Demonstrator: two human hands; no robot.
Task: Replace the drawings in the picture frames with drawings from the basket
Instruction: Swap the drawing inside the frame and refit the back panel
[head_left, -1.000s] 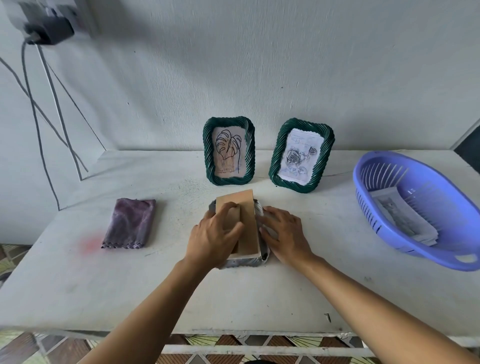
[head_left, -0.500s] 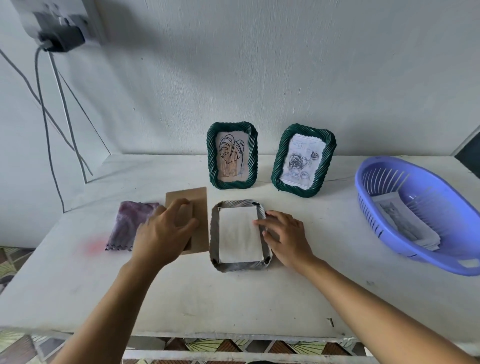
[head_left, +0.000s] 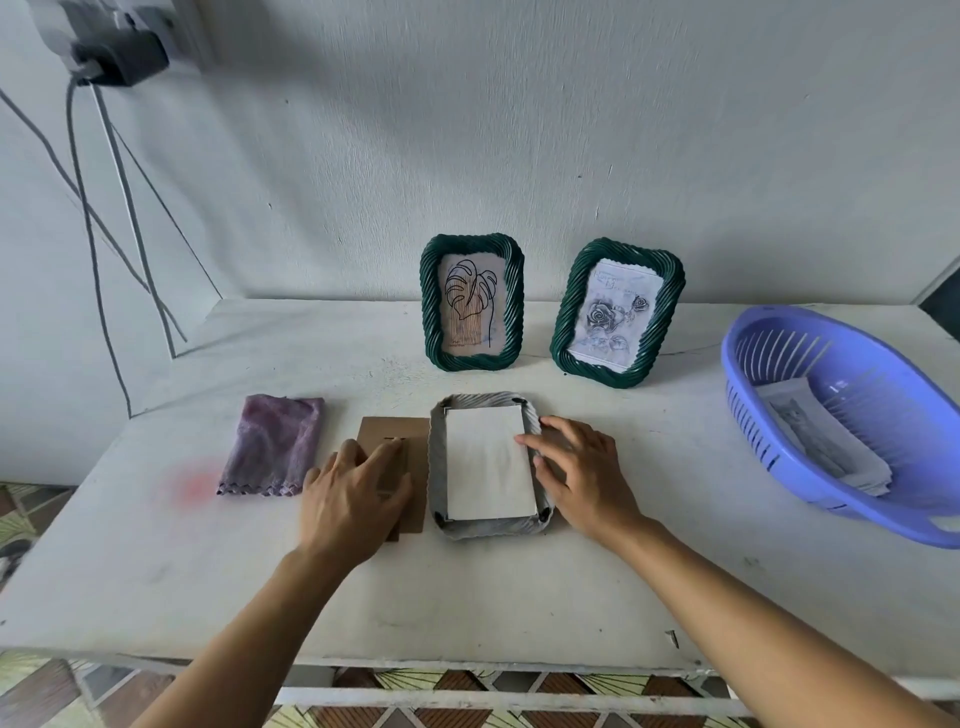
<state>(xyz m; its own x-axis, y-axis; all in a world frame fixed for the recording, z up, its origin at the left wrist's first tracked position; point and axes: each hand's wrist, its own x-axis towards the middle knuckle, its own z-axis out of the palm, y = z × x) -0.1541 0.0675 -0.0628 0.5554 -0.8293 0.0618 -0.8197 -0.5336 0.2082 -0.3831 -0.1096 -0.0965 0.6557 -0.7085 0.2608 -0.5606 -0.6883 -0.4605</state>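
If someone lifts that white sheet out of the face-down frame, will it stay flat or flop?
Probably flops: the white sheet looks like thin paper. Likely very light too. It lies snug inside the face-down frame, so the right hand may have to pry up an edge first.

bare left grip and right grip, bare wrists, bare forearms

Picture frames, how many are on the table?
3. The leaf frame stands at the back, the rose frame stands right of it, and the open frame lies face down in front. None seems hidden.
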